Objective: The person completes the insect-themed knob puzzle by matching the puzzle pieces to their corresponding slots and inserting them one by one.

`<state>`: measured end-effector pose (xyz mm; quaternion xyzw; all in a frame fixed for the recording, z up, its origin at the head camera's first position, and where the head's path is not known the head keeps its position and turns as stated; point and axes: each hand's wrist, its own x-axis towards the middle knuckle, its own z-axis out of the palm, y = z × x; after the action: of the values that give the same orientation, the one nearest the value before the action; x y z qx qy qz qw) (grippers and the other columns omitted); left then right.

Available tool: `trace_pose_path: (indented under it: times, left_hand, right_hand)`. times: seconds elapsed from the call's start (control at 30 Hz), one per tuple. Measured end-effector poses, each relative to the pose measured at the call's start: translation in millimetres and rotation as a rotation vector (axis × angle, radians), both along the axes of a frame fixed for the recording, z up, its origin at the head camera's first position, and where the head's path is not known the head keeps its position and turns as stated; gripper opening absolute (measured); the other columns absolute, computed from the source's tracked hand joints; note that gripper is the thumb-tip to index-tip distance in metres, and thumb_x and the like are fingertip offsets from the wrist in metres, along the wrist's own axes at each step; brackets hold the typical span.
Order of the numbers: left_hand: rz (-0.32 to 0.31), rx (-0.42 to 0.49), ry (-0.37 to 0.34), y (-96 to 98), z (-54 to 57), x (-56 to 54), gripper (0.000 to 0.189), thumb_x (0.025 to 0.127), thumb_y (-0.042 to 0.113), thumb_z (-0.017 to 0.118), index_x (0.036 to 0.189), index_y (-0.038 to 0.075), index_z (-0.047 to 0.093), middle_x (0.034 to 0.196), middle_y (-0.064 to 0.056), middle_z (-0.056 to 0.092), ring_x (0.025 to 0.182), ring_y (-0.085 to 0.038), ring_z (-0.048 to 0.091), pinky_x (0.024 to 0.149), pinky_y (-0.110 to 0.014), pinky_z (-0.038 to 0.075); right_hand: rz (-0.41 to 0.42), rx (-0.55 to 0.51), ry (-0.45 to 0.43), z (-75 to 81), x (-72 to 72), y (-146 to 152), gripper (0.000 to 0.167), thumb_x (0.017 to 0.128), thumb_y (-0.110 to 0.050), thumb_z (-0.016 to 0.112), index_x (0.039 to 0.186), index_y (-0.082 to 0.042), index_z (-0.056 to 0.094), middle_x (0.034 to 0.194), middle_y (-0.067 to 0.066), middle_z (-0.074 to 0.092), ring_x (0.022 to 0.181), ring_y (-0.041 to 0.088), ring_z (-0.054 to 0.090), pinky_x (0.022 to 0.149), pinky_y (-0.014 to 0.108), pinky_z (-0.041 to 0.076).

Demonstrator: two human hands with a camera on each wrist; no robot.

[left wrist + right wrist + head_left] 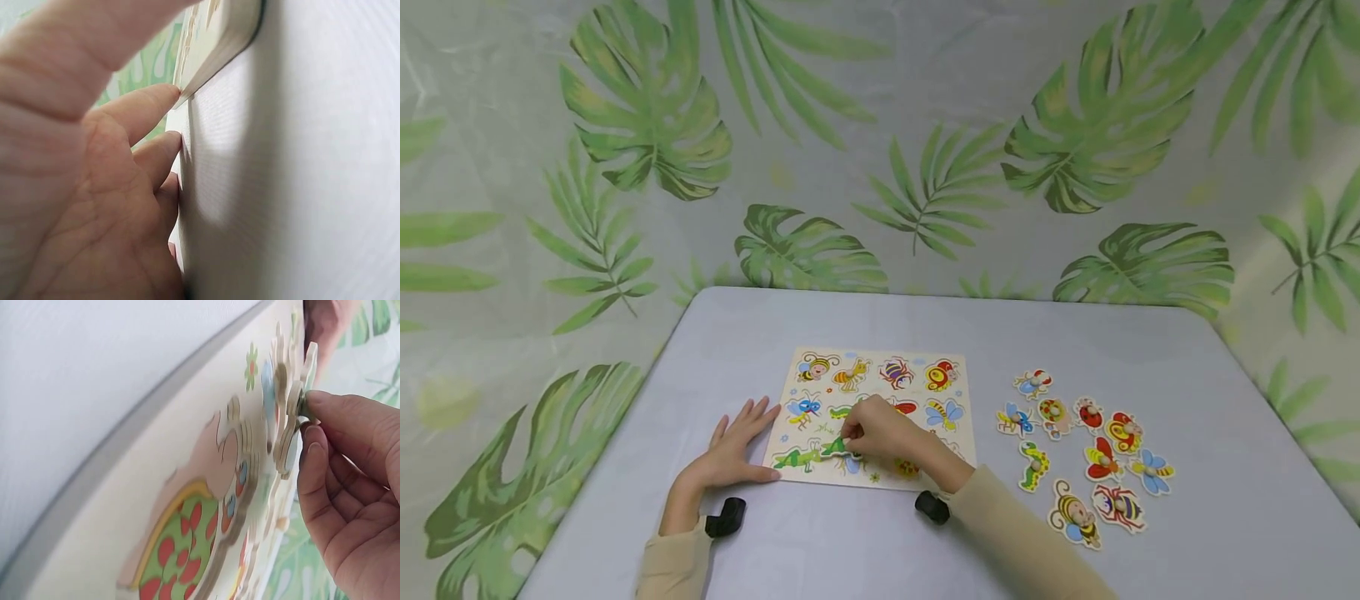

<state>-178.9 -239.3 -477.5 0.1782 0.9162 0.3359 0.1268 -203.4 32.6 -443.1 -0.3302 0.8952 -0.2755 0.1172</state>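
Note:
My right hand (880, 429) pinches a green grasshopper puzzle piece (835, 448) between thumb and fingers. In the right wrist view, the grasshopper piece (289, 440) is tilted, a little off the board's face, and the fingertips hold it by its back side's knob. Beneath is a pale wooden puzzle board (842, 480) printed with rows of bugs; the grasshopper picture (797, 457) lies just left of the piece. My left hand (733, 450) rests flat with spread fingers at the board's left edge. In the left wrist view, a fingertip touches the board's side (219, 59).
Right of the board lie several loose knobbed pieces, among them a caterpillar (1033, 466), a bee (1074, 515), a spider (1118, 507), a mosquito (1015, 419) and a snail (1054, 417). The white table (820, 550) ends at a leaf-patterned backdrop (925, 183).

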Motion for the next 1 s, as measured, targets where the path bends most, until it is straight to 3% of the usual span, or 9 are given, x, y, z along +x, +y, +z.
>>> trace_pose_path:
  times: [0.17,0.43,1.0]
  left_hand:
    - [-0.010,-0.003,-0.003,1.4,0.1,-1.5,0.101,0.065,0.035,0.081,0.147,0.005,0.028,0.156,-0.023,0.015,0.144,-0.046,0.002,0.112,-0.064,-0.008]
    - [-0.005,-0.018,0.005,0.0,-1.5,-3.0,0.102,0.065,0.035,0.082,0.147,0.006,0.028,0.156,-0.022,0.014,0.144,-0.046,0.002,0.111,-0.065,-0.007]
    - [-0.009,-0.027,-0.004,0.4,2.1,-2.1,0.100,0.068,0.036,0.080,0.147,0.006,0.027,0.157,-0.022,0.014,0.144,-0.046,0.003,0.111,-0.065,-0.007]
  right_hand:
    - [-0.006,0.029,-0.032,-1.1,0.9,-7.2,0.008,0.083,-0.009,0.066,0.079,-0.010,0.073,0.069,-0.006,0.064,0.061,-0.001,0.045,0.056,0.010,0.040]
    - [0.025,0.046,-0.013,0.8,3.1,-23.2,0.008,0.083,-0.010,0.066,0.081,-0.009,0.074,0.071,-0.004,0.066,0.060,0.000,0.045,0.056,0.009,0.039]
    - [0.008,0.096,0.028,-1.0,5.1,-51.8,0.008,0.081,-0.009,0.066,0.076,-0.010,0.072,0.061,-0.007,0.058,0.054,-0.001,0.042,0.050,0.009,0.035]
